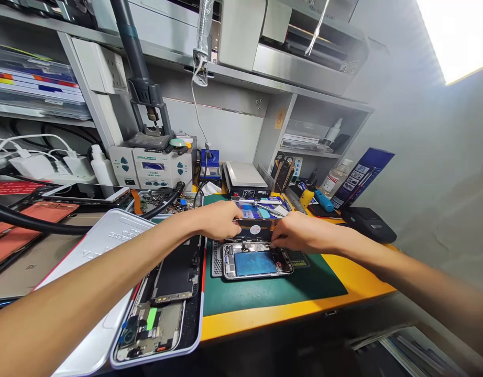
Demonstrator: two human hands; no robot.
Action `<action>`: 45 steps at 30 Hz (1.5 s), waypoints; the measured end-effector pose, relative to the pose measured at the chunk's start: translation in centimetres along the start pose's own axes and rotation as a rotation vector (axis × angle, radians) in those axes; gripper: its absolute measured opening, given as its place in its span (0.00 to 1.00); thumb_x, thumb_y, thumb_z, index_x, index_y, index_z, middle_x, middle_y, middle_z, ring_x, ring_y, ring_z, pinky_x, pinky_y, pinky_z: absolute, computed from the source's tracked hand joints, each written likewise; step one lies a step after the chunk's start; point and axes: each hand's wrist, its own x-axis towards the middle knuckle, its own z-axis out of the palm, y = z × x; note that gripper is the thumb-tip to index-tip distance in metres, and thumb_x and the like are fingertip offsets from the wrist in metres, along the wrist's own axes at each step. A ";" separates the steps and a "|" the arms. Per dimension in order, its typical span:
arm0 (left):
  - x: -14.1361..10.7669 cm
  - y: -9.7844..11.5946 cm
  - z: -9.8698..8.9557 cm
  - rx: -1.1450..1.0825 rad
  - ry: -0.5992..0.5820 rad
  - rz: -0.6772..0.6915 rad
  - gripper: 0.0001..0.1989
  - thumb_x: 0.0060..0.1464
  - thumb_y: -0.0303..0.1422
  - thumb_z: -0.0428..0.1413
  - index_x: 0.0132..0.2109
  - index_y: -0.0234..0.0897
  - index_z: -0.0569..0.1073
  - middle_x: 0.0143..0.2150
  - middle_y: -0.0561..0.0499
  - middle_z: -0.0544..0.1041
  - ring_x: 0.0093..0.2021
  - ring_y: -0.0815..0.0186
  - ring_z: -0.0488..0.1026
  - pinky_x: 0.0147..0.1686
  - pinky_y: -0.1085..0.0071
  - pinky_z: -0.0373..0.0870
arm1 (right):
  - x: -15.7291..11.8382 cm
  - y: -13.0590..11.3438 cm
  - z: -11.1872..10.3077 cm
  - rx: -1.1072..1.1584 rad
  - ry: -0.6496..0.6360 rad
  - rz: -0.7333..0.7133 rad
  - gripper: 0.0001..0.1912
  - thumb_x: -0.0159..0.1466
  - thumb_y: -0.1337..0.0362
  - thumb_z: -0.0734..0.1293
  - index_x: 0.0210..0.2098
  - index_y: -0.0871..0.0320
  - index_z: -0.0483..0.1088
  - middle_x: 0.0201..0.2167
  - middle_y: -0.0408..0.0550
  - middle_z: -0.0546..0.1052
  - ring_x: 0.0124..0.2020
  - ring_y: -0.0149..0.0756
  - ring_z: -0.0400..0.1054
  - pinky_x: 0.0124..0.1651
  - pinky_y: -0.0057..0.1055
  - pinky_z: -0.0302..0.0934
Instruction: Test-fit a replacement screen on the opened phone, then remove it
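While the dark panel (255,230) is pinched by the left hand (221,221) at the open phone (256,263), the right hand's state cannot be told; the panel's other edge is neared by the right hand (298,233).

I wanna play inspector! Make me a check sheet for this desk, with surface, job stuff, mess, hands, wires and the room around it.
Surface: green mat on yellow desk.
Job's things: opened phone lying flat; dark panel upright behind it.
Clutter: case of phone parts; blue-and-white tools station: can't judge, partly hidden.
Hands: left hand grips panel's left edge; right hand is at its right edge.
Cables: thick black cable, left side.
Surroundings: shelf, bright light.
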 end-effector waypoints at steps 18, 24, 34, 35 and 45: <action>0.1 0.0 0.1 0.023 -0.005 0.004 0.15 0.67 0.43 0.56 0.40 0.33 0.75 0.31 0.55 0.76 0.30 0.69 0.74 0.33 0.68 0.75 | -0.5 -1.3 1.7 -0.170 0.058 0.060 0.11 0.73 0.60 0.68 0.38 0.61 0.75 0.33 0.43 0.78 0.31 0.32 0.75 0.39 0.34 0.73; -0.1 0.0 0.0 0.039 0.004 0.003 0.16 0.67 0.43 0.56 0.40 0.33 0.75 0.31 0.55 0.75 0.29 0.69 0.73 0.32 0.69 0.74 | -0.6 -1.8 1.3 -0.142 0.136 0.030 0.12 0.73 0.62 0.67 0.34 0.61 0.74 0.30 0.42 0.78 0.30 0.32 0.73 0.38 0.33 0.71; -0.3 0.5 -0.3 0.051 0.003 0.007 0.14 0.67 0.41 0.57 0.41 0.33 0.75 0.35 0.53 0.77 0.32 0.68 0.75 0.35 0.68 0.76 | 2.3 -3.0 1.2 -0.031 0.180 -0.057 0.12 0.74 0.61 0.66 0.36 0.60 0.74 0.30 0.41 0.77 0.29 0.31 0.72 0.37 0.33 0.70; -0.3 0.6 -0.3 0.052 0.005 0.006 0.13 0.67 0.41 0.57 0.41 0.33 0.75 0.36 0.52 0.77 0.32 0.68 0.75 0.35 0.67 0.76 | 2.5 -2.9 1.2 -0.027 0.170 -0.061 0.12 0.74 0.60 0.66 0.36 0.60 0.74 0.30 0.41 0.77 0.29 0.31 0.72 0.37 0.33 0.70; -0.3 0.2 -0.2 0.033 0.016 0.022 0.15 0.67 0.43 0.56 0.39 0.34 0.75 0.31 0.55 0.75 0.29 0.69 0.72 0.32 0.69 0.73 | 2.3 -3.5 0.2 -0.050 0.115 -0.051 0.13 0.74 0.61 0.65 0.34 0.60 0.73 0.27 0.39 0.76 0.27 0.30 0.71 0.35 0.31 0.70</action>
